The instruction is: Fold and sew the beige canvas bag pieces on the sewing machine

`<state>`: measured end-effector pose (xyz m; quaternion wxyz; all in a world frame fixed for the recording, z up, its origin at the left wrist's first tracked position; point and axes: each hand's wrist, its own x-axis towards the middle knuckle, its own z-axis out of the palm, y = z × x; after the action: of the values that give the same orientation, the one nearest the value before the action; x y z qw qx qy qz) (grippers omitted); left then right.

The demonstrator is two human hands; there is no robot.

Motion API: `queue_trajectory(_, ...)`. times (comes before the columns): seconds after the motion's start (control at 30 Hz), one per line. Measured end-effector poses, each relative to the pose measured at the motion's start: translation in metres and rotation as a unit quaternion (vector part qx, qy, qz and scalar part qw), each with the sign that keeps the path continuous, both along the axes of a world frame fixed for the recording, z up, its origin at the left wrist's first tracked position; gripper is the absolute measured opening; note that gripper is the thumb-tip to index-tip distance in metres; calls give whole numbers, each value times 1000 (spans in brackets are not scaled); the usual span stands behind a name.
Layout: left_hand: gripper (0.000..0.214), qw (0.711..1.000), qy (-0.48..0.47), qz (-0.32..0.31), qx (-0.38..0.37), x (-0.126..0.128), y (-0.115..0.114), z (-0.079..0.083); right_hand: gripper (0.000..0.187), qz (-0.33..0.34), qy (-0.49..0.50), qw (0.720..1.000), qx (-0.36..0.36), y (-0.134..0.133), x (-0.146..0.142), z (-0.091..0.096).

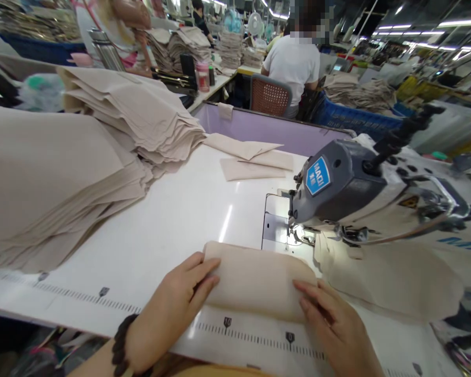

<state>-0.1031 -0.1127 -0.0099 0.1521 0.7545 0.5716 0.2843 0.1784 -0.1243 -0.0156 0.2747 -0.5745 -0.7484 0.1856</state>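
Note:
A folded beige fabric piece lies on the white table in front of the sewing machine. My left hand, with a dark beaded bracelet on its wrist, grips the left end of the piece between thumb and fingers. At the other end, my right hand pinches the piece near its lower right corner; part of its grip is hidden. The needle area and metal plate are just beyond the fabric's far edge. Another beige fabric piece lies under the machine arm, right of my right hand.
Large stacks of beige fabric cover the table's left side. Several smaller folded pieces lie at the back, before a purple panel. A printed ruler runs along the front edge. A person in white sits beyond, near a blue crate.

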Motion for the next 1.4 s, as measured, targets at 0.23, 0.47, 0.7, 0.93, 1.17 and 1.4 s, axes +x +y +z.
queue_trajectory(0.23, 23, 999, -19, 2, -42, -5, -5, 0, 26, 2, -73, 995, 68, 4, -3, -9)
queue_trajectory(0.47, 24, 996, -15, 15, -89, -3, -6, -1, 28, 30, -127, 986, 100, 7, 0, -12)
queue_trajectory(0.7, 21, 991, -31, 28, -125, -4, -4, 2, 31, 44, -200, 969, 135, 12, 1, -13)
queue_trajectory(0.93, 21, 989, -28, 34, -138, -3, -2, 5, 33, 41, -219, 964, 143, 13, 1, -16)
queue_trajectory(1.17, 25, 993, -12, 17, -119, -6, 0, 5, 34, 1, -135, 985, 110, 13, -14, -2)
queue_trajectory(1.4, 29, 998, 29, 1, -52, -14, 3, -8, 30, -24, -89, 995, 45, 13, -21, 2)
